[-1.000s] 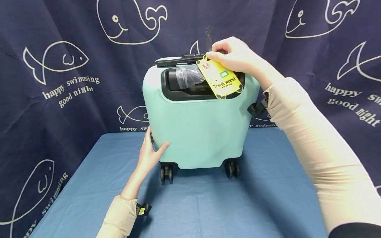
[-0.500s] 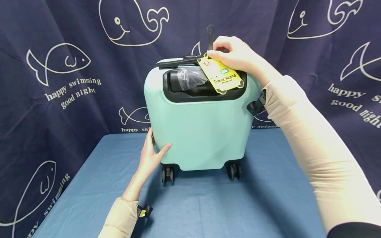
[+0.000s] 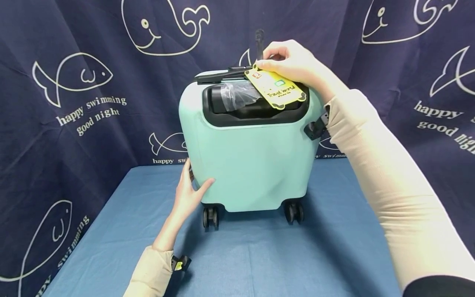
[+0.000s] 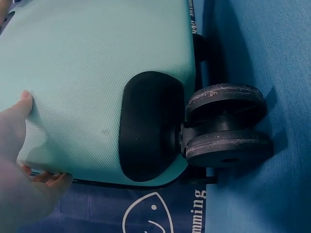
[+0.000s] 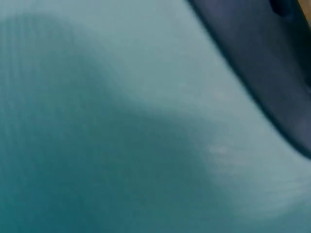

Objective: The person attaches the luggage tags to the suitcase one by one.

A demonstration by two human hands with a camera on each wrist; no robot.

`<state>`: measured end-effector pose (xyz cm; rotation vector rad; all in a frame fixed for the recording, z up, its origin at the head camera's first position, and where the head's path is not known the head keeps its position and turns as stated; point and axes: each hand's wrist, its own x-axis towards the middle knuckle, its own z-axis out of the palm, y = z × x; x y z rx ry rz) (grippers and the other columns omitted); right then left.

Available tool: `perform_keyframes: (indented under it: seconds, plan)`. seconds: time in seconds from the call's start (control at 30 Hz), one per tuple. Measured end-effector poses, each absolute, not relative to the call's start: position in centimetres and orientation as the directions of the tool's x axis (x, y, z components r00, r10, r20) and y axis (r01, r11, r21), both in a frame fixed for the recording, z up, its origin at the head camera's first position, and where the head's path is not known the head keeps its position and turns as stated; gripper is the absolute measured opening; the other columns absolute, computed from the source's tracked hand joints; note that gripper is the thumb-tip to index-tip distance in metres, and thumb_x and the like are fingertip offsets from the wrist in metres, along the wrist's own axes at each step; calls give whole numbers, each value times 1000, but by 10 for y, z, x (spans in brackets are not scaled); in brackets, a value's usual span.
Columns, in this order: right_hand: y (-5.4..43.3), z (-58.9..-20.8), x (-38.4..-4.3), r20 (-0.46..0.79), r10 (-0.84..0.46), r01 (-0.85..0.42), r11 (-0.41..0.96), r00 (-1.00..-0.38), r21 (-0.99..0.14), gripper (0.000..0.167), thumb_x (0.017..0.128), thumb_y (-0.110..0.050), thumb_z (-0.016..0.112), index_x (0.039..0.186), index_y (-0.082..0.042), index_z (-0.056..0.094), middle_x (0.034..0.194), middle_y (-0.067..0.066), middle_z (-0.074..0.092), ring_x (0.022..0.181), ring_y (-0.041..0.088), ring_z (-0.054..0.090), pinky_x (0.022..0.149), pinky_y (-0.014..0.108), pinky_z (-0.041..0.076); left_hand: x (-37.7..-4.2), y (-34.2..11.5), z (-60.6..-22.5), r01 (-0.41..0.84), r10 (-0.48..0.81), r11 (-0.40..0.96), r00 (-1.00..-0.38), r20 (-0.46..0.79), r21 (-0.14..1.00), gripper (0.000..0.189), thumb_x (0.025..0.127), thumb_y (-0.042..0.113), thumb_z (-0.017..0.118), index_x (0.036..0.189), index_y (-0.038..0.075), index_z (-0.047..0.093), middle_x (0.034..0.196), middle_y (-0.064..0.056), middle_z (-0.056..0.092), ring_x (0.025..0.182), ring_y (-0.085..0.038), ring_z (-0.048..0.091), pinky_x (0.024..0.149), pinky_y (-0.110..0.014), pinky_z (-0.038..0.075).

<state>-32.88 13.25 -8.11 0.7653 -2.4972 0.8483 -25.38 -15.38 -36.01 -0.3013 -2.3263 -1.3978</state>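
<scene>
A mint-green suitcase [image 3: 245,165] stands upright on its black wheels. My left hand [image 3: 187,194] grips its lower left side, thumb on the front and fingers round the edge; the left wrist view shows that same hold beside a twin wheel [image 4: 228,126]. At the top, my right hand [image 3: 293,64] pinches the upper end of a yellow luggage tag [image 3: 276,88] printed "Travel World". A black strap [image 3: 259,41] sticks up by the fingertips. The black top handle [image 3: 219,77] is partly hidden behind this hand. Mostly bare shell [image 5: 121,121] fills the right wrist view.
Clear plastic film [image 3: 237,95] wraps a black bar in the recess below the handle. The suitcase stands on a blue cloth-covered table [image 3: 237,260]. Behind it hangs a navy curtain [image 3: 92,132] with whale and fish drawings.
The tag's lower end has swung up and slightly right over the recess, and my right hand has risen slightly. My left hand keeps its hold on the suitcase.
</scene>
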Motion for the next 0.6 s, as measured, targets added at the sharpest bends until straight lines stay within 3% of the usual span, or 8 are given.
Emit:
perform_keyframes:
  seconds: [0.43,0.6]
  plan:
    - [133,-82,-326,489,-286,-523,716,-824,-463,21,85,-46,62,86,-25,64,80,-12,54,81,6,44,72,22,28,-251,-154,-357,399,-40,463,-883,468,791,91,82,42,70,150,24,13,148,-7,30,129,-28,43,107,-40,36]
    - [134,-83,-325,485,-308,-546,681,-818,-488,20,85,-43,64,84,-23,63,80,-11,53,81,8,45,72,21,29,-251,-153,-360,405,-56,437,-879,474,803,89,80,40,72,149,23,18,144,-7,35,127,-26,44,107,-40,35]
